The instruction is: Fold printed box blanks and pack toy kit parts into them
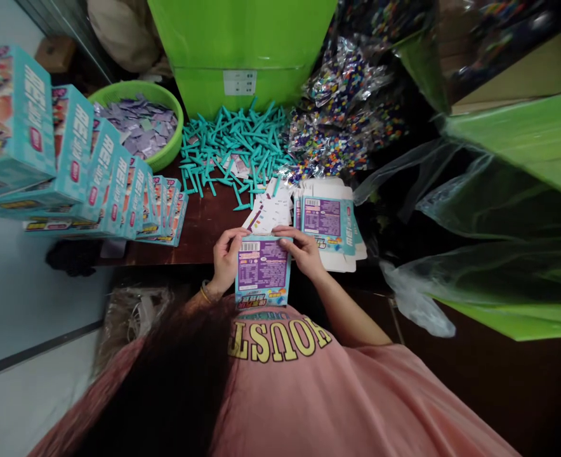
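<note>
A small teal and purple cardboard box point(263, 270) is held close to my chest, its printed back with a barcode facing up. My left hand point(226, 254) grips its left upper corner, and my right hand point(302, 249) grips the right upper corner, thumb on the printed face. Just beyond the box lie white printed leaflets point(273, 209), partly under my fingers. Right of my right hand is a stack of flattened boxes point(325, 222) with the same print. What is inside the held box is hidden.
Teal plastic hammer-shaped pieces point(242, 143) lie heaped on the dark table point(197, 238). Clear bags of coloured beads point(342, 120) are piled behind right. A green basket point(173, 136) holds purple packets. Finished-looking boxes point(99, 165) stand in a row on the left. A green bin point(242, 38) is behind.
</note>
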The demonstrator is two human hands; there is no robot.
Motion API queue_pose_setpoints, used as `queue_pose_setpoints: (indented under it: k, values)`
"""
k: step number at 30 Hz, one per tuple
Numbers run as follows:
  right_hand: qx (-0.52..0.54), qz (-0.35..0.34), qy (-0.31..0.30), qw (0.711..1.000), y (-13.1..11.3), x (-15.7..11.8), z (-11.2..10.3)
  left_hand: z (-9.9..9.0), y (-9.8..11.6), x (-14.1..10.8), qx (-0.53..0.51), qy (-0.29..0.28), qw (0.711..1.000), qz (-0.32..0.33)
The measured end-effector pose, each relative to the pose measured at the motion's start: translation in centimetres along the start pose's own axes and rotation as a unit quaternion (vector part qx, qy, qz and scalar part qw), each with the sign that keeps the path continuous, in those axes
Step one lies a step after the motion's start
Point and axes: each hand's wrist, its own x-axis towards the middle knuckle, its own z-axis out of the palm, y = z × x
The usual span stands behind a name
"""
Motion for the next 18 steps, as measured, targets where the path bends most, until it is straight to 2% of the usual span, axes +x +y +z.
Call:
queue_pose_setpoints:
  k: [3,5,8,10,11,13,15,16,18]
  values:
    - [0.042,-0.003,-0.069,0.997,-1.5,0.8,1.0,-0.8,1.5,3.2,-0.026,0.062,0.996,0.065]
    - [0.028,-0.031,-0.116,0.992,-2.9,1.5,1.8,-2.6,2.5,5.9,-0.032,0.117,0.986,0.119]
    - [-0.121,-0.121,-0.091,0.981,-3.9,2.3,4.1,-6.5,3.7,8.1,0.035,0.165,0.968,0.186]
    - [-0.241,-0.157,-0.077,0.955,-3.1,2.3,6.3,-8.7,3.8,7.6,0.094,0.183,0.958,0.201]
    - [-0.288,-0.163,-0.095,0.939,-2.3,2.2,7.4,-9.4,3.6,7.0,0.123,0.18,0.956,0.198]
    - [-0.348,-0.167,-0.163,0.908,-0.1,2.0,9.4,-10.1,2.3,5.4,0.189,0.126,0.959,0.169]
    - [-0.371,-0.169,-0.214,0.887,2.0,1.8,10.3,-9.9,0.0,4.0,0.268,0.029,0.954,0.133]
    - [-0.377,-0.165,-0.209,0.887,2.8,1.8,10.1,-9.6,-1.4,3.4,0.311,-0.022,0.942,0.121]
    - [-0.389,-0.129,-0.128,0.903,3.9,2.1,8.8,-8.9,-4.4,2.5,0.396,-0.105,0.906,0.109]
